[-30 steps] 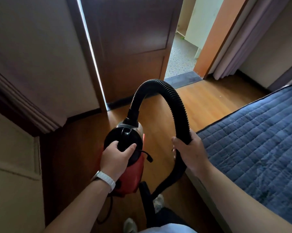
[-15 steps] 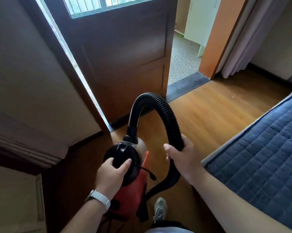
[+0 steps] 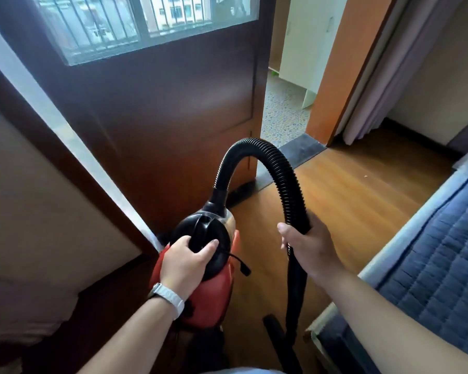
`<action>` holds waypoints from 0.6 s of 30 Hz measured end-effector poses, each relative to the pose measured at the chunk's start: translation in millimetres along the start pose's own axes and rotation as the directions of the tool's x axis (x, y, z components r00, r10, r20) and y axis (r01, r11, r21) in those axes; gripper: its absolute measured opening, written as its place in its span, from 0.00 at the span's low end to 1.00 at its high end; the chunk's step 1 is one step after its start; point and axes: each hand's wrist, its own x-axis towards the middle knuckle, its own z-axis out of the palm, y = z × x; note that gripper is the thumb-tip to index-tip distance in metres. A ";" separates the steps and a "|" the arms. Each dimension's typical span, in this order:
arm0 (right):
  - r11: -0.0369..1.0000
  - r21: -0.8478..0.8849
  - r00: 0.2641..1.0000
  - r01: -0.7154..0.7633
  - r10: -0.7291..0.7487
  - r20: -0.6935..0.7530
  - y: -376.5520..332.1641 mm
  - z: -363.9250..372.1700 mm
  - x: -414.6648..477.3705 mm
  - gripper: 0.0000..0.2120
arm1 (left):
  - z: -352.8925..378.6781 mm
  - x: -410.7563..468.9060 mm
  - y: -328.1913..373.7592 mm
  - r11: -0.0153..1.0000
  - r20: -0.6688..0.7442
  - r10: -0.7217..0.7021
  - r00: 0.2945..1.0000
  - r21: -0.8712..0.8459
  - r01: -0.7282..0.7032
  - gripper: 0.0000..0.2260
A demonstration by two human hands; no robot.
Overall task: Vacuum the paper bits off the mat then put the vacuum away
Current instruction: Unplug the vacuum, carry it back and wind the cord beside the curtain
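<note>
The vacuum [image 3: 208, 290], red with a black top, sits low in the centre of the frame over the wood floor [image 3: 348, 190]; whether it touches the floor cannot be told. The left hand [image 3: 185, 261] grips its black top handle, fingers curled over it, and a white watch [image 3: 168, 295] is on that wrist. The black ribbed hose [image 3: 281, 171] rises from the vacuum's front, arches over at mid-frame and drops into the right hand [image 3: 308, 249], which is wrapped round it with the thumb pointing left. Below that hand the hose runs down to the bottom edge. The blue quilted mat [image 3: 429, 265] fills the lower right, apart from the vacuum. A dark door [image 3: 173, 130] with a glass pane stands behind at upper centre, and a pale curtain [image 3: 383, 63] hangs at upper right
</note>
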 end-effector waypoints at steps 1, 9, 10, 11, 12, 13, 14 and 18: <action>1.000 -0.001 1.000 -0.004 0.004 -0.017 -0.2 1.7 17.9 0.09 | 7.0 21.7 2.5 1.000 0.031 -0.001 1.000 0.001 0.001 0.14; 0.999 -0.001 0.965 -0.048 0.046 -0.257 -21.1 -4.5 152.4 0.10 | 53.5 185.1 61.8 0.994 0.267 0.097 0.959 0.013 -0.104 0.16; 0.999 0.003 0.954 -0.046 0.045 -0.298 -24.1 -9.9 167.6 0.09 | 59.8 205.1 73.1 0.991 0.293 0.120 0.948 0.019 -0.131 0.17; 0.999 0.006 0.941 -0.047 0.046 -0.336 -26.2 -15.5 180.8 0.07 | 66.8 223.6 82.9 0.987 0.323 0.138 0.936 0.032 -0.157 0.17; 0.998 0.015 0.930 -0.053 0.055 -0.364 -28.2 -20.4 191.1 0.07 | 72.7 238.2 92.6 0.982 0.359 0.153 0.921 0.053 -0.184 0.17; 0.998 0.034 0.918 -0.056 0.065 -0.390 -29.1 -25.1 200.0 0.08 | 78.2 250.5 102.4 0.977 0.387 0.170 0.906 0.057 -0.208 0.16; 0.997 0.054 0.907 -0.053 0.070 -0.415 -29.2 -29.5 208.7 0.08 | 83.9 262.1 112.5 0.973 0.397 0.183 0.899 0.055 -0.223 0.16; 0.994 0.089 0.879 -0.070 0.103 -0.466 -24.7 -46.1 251.2 0.06 | 116.8 310.7 154.0 0.954 0.423 0.232 0.876 0.075 -0.289 0.17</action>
